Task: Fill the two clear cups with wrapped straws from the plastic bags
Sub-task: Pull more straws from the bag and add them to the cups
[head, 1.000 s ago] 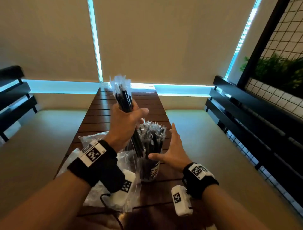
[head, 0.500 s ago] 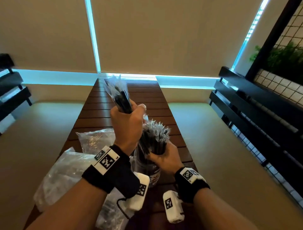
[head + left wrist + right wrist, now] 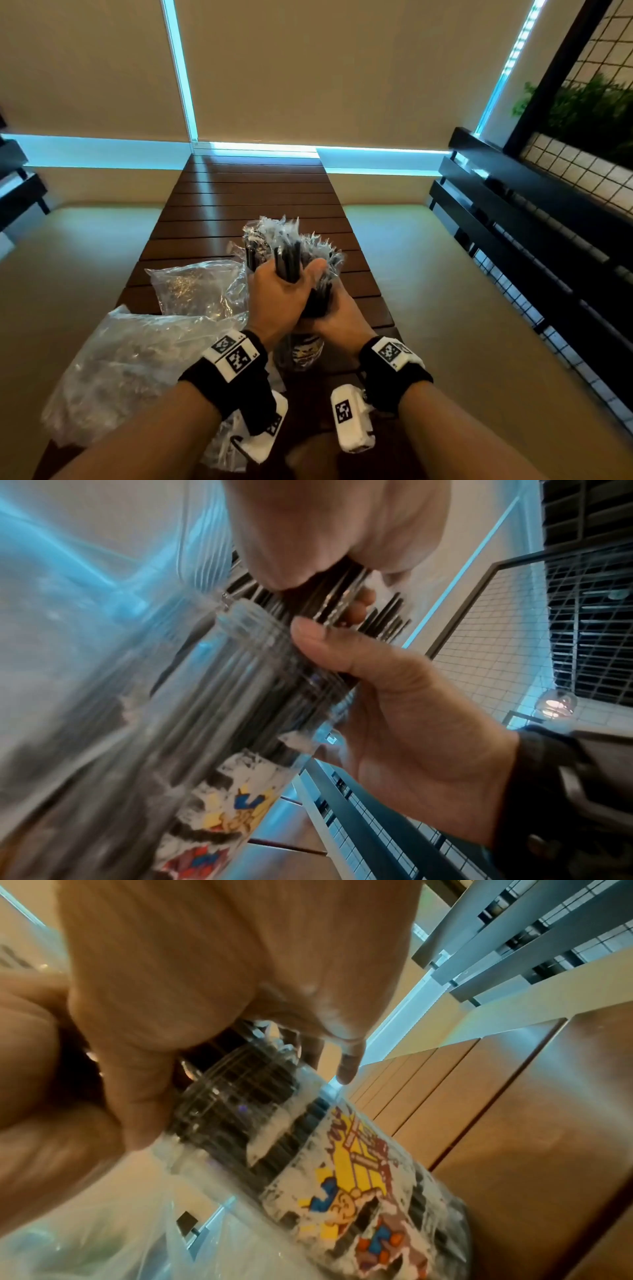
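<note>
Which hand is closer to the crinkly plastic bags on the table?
Left. The left hand grips the bundle of straws right beside the plastic bags. The right hand wraps round the straws at the cup, on the far side from the bags.

The straws (image 3: pixel 289 263) are black in clear, silvery wrappers. The clear cup (image 3: pixel 359 1172) carries a cartoon print in yellow, blue, red and white. The surface (image 3: pixel 253 202) is dark brown slatted wood. Both wristbands (image 3: pixel 236 363) are black with white checkered tags.
</note>
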`<state>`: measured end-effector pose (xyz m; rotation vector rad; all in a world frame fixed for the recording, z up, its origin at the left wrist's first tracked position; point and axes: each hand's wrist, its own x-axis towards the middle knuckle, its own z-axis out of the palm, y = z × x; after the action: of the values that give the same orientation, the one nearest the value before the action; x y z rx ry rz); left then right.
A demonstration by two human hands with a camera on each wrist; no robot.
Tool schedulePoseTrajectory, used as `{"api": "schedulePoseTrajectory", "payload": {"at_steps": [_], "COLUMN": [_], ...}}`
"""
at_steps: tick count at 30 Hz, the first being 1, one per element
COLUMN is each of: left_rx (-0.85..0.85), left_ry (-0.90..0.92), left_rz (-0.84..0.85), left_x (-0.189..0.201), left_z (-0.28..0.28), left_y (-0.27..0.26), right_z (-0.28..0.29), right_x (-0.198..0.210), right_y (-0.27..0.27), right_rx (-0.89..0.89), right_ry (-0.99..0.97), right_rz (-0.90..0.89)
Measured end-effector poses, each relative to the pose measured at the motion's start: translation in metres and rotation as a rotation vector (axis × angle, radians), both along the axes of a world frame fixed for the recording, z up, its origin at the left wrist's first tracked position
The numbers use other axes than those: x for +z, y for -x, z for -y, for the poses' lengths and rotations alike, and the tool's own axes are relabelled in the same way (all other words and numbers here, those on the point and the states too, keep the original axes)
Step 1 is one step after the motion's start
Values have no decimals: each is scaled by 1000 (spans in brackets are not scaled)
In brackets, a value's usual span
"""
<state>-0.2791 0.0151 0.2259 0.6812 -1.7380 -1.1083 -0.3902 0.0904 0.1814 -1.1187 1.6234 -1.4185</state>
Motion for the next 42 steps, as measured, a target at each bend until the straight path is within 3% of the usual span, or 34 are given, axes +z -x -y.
{"api": "schedulePoseTrajectory", "payload": {"at_steps": [4,10,13,17,21,25,28,30,33,35,39,42], "left_rx": [-2,108,29,-147,-205,-271,-68,82,131,213,369,461], "left_ry": [78,551,701,735,703,700,576,521,399,345,173,-191], "left_rz": [119,100,367,725,773,773,568,479,638,744,1071,1290], "left_x": [21,73,94,70,24,35,52,65,82,84,50,-5], "left_z": [-3,7,16,12,9,14,21,31,47,54,72,103], "left_y": [-10,-6,0,-3,-11,-18,-40,-56,-82,-104,-155,-197], "right_z": [2,-1,-2,-2,-3,-4,-13,-25,-39,-44,-34,-17], "right_x": [-4,-1,-1,1,5,2,8,16,27,32,27,18], "right_y": [0,-6,-5,-5,-6,-4,-10,-16,-31,-48,-82,-106], "right_rx": [-71,-99,-90,-84,-46,-58,-249,-421,-566,-373,241,376], "right_ry": [29,-7,-11,-5,70,26,-33,92,431,433,-75,-219], "right_rz": [8,21,14,-25,-45,-65,-354,-541,-755,-845,-942,-943]}}
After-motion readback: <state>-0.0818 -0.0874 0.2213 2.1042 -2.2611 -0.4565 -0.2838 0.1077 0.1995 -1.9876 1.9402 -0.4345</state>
